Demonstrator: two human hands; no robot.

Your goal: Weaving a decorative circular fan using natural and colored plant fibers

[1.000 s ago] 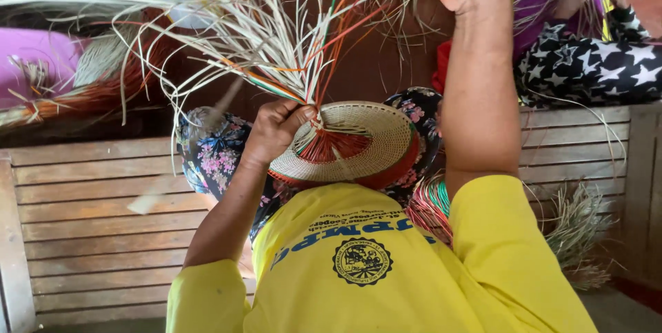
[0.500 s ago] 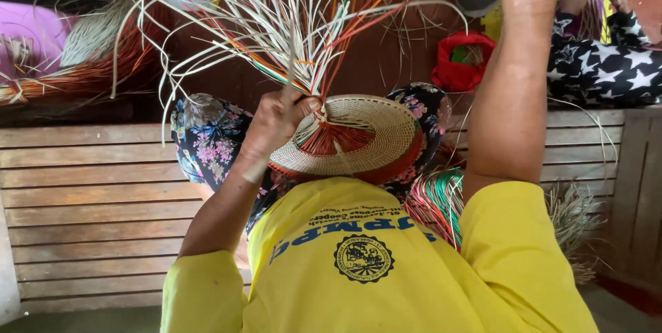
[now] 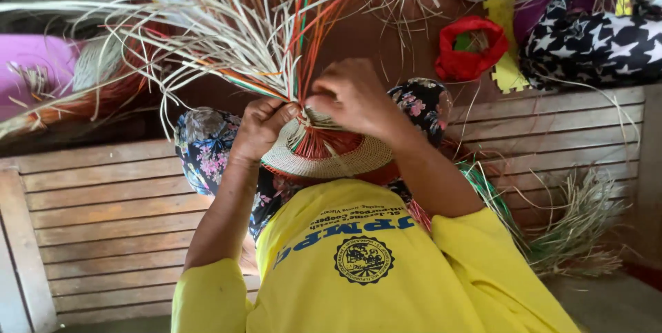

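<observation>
Pinching loose strands (image 3: 276, 43) at the woven edge: left hand (image 3: 262, 126) clamping the disc's rim, right hand (image 3: 355, 95) closing on a strand. Resting on the lap, woven disc (image 3: 331, 157) looking largely coiled; long ends fanning upward, awaiting weaving.

A round, tan woven basket (image 3: 345, 156) with red centre, loose strands (image 3: 276, 29) fanning upward.

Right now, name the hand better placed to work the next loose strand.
Right. The left hand grips the woven basket at its rim; the right hand rests over it, fingertips at the base of the loose strands.
</observation>
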